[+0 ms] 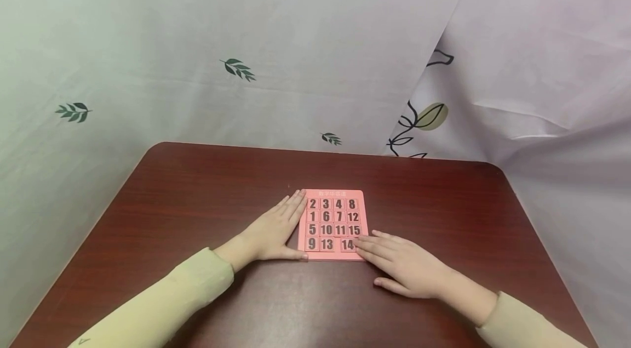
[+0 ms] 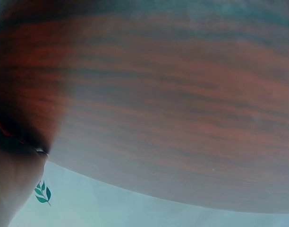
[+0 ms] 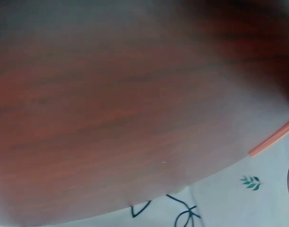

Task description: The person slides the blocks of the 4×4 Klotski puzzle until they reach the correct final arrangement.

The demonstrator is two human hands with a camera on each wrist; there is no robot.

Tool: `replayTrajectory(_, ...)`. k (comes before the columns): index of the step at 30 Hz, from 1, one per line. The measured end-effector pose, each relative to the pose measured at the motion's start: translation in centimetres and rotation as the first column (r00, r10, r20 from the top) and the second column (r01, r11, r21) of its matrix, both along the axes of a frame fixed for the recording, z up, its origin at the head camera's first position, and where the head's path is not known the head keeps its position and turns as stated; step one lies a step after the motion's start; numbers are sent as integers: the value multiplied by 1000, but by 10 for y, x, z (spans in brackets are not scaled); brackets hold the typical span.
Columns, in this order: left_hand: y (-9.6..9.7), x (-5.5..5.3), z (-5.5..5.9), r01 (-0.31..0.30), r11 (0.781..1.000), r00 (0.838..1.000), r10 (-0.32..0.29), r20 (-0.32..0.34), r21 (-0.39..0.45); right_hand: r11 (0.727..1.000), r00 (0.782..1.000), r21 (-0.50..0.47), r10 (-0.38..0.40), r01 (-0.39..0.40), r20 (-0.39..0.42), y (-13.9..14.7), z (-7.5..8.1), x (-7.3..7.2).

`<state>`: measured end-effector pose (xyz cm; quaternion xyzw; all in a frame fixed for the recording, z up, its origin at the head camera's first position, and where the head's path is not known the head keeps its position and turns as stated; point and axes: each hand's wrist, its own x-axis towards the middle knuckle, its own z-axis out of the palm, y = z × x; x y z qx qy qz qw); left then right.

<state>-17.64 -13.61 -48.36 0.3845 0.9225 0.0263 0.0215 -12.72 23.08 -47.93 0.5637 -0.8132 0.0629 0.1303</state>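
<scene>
A pink number slide puzzle [image 1: 331, 256] lies flat on the table, its black-numbered tiles in rows. In the bottom row, the 14 tile [image 1: 347, 244] sits partway between the third and fourth columns, with small gaps beside it. My left hand [image 1: 273, 230] rests along the puzzle's left edge, fingers straight, thumb at the lower left corner. From the right, my right hand [image 1: 411, 266] reaches in with extended fingers, fingertips at the right side of the 14 tile. The right wrist view catches only the puzzle's edge [image 3: 273, 137]; the left wrist view shows part of the left hand [image 2: 14, 184].
The dark red-brown wooden table [image 1: 222, 183] has rounded far corners. Behind it hangs a pale curtain [image 1: 296, 35] with leaf prints, and another fabric panel [image 1: 552, 63] hangs at the right.
</scene>
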Motion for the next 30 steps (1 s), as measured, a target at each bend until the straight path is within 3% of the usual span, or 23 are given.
replayTrajectory(8, 0, 0, -1, 1, 1000, 1000, -1, 1, -3, 1000, 999, 19, 6, -5, -33, -12, -1, -4)
replayTrajectory(12, 0, -1, -1, 3, 1000, 1000, -3, -4, -4, 1000, 1000, 8, 0, 0, -8, -11, 1, -7)
replayTrajectory(17, 0, -1, -1, 4, 1000, 1000, -4, -5, 2, 999, 998, -1, -53, 53, 46, -8, 5, -17)
replayTrajectory(24, 0, 1, 3, 6, 1000, 1000, -6, 18, 2, 993, 993, 31, -115, 113, 40, -4, 2, -30)
replayTrajectory(30, 0, 1, 4, 3, 1000, 1000, -2, 12, -7, 994, 995, 39, -100, 99, 27, -3, -2, -28)
